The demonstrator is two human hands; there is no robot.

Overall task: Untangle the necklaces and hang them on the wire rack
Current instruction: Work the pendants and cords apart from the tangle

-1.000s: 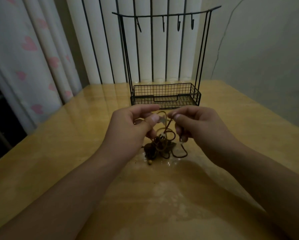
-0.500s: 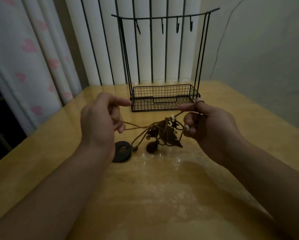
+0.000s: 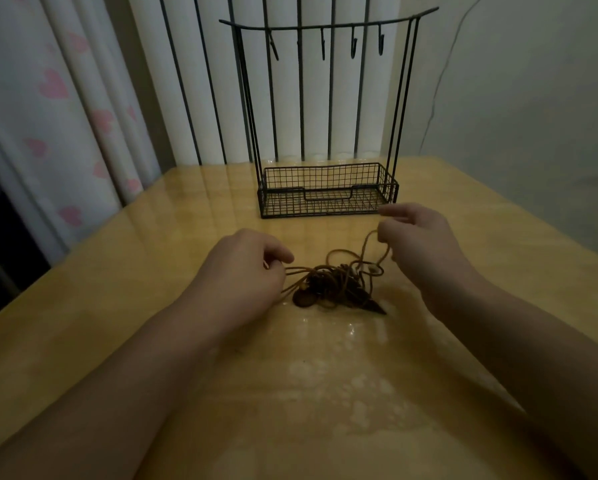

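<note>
The necklaces (image 3: 335, 285) lay in one knotted heap on the near middle of the table (image 3: 117, 289), between our hands; we could not count separate cords, only two dark pendants. Our left hand (image 3: 242, 271) pinched cords at the heap's left edge, our right hand (image 3: 418, 244) pinched a raised loop. Pulling apart hard, we judged, could tighten the knot. One rack (image 3: 325, 192) stood beyond, with four bare hooks (image 3: 354, 46).
</note>
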